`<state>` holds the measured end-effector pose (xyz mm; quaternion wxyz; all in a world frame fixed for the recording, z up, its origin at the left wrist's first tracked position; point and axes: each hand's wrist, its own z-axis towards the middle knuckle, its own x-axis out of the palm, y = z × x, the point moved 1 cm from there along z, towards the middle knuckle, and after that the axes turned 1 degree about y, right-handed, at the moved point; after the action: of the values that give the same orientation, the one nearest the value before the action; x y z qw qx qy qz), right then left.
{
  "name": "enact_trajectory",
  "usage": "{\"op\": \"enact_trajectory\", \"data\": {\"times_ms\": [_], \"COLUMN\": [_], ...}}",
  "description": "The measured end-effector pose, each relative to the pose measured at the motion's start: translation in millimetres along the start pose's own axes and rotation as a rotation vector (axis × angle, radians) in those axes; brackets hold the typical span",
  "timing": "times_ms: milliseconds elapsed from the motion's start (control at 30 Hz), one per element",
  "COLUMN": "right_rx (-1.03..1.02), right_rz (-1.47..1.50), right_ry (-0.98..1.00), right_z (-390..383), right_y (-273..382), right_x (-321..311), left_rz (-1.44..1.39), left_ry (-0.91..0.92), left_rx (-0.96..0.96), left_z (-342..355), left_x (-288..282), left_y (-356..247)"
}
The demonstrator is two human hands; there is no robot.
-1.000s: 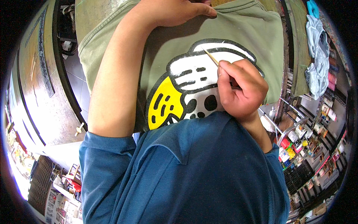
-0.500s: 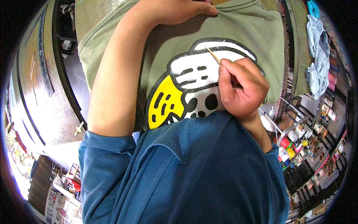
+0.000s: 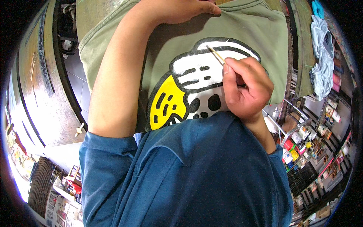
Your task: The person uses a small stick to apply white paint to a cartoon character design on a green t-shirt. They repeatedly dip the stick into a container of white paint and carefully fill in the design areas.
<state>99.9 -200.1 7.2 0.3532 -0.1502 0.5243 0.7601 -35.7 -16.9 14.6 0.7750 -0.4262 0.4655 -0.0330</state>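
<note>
Right hand (image 3: pixel 245 85) pinches a thin wooden-handled brush (image 3: pixel 216 55) over the olive-green cotton shirt's (image 3: pixel 257 26) cartoon print — left hand (image 3: pixel 177 9) presses the cloth flat, grip closed on nothing.

Wooden workbench (image 3: pixel 38 94), tiled floor (image 3: pixel 77 81), cluttered shelves (image 3: pixel 317 147)

I see small colourful paint bottles (image 3: pixel 298 149) on a rack at lower right, and boxed packages (image 3: pixel 60 206) at lower left.

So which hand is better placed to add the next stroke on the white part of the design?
Right. The right hand grips the thin wooden paintbrush, tip on the white area of the olive green T-shirt. The left hand is pinning the fabric's upper edge.
</note>
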Motion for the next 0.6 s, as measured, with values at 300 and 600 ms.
{"op": "enact_trajectory", "data": {"times_ms": [300, 600], "right_rx": [0.027, -0.049], "right_rz": [-0.007, -0.010], "right_ry": [-0.032, 0.012], "right_z": [-1.8, -1.0], "right_y": [0.9, -2.4], "right_x": [-1.0, -0.8], "left_rz": [-0.056, -0.018], "left_ry": [0.019, -0.004], "left_rx": [0.007, 0.039], "left_z": [5.8, 2.1], "left_x": [6.6, 2.4], "left_y": [19.0, 8.4]}}
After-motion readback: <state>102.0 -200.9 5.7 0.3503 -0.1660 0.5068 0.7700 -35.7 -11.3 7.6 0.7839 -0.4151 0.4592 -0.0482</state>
